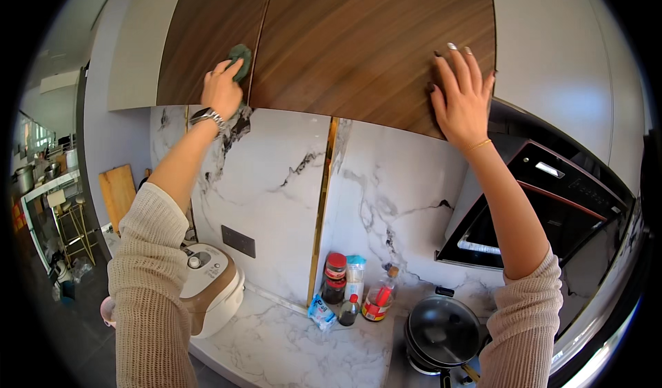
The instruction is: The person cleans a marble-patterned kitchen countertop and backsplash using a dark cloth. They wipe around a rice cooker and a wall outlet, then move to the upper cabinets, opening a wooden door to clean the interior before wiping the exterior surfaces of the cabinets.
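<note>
Raised to the left, my left hand (223,89) grips a dark green cloth (239,61) and presses it on the left wood-grain cabinet door (207,31), close to the vertical seam between the two doors. A metal-band watch (208,117) circles that wrist. My right hand (462,95) holds nothing; its fingers are spread against the right wood-grain cabinet door (362,46), near that door's lower right corner. The palm side is hidden against the wood.
A black range hood (543,191) juts out below my right forearm, above a lidded pan (444,331) on the stove. Jars (335,277), a sauce bottle (379,297) and a blue packet (321,312) stand on the marble-patterned counter (289,344). A rice cooker (212,284) sits left.
</note>
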`<control>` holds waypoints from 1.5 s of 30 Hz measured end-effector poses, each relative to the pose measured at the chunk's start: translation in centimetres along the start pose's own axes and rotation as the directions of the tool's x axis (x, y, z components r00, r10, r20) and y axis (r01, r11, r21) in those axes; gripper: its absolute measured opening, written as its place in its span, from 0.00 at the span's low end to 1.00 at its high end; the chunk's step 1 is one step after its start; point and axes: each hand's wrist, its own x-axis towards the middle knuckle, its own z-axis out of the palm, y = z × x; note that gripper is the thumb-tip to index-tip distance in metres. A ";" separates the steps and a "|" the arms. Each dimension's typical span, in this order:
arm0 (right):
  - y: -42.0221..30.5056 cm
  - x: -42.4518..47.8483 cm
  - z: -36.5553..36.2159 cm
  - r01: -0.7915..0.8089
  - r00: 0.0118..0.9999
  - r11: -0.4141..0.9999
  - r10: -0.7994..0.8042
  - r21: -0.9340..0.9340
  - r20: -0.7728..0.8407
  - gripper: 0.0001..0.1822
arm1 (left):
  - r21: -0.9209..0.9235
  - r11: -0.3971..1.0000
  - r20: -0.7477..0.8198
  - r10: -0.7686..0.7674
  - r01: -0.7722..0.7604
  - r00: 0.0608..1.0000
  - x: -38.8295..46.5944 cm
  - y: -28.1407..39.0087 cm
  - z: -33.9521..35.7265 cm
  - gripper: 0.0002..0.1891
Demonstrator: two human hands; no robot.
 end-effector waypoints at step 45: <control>0.9 -1.5 0.1 0.007 1.000 0.989 -0.008 -0.146 -0.007 0.25 | -0.331 0.806 -0.161 0.464 -0.491 0.871 -4.9 13.3 0.1 0.22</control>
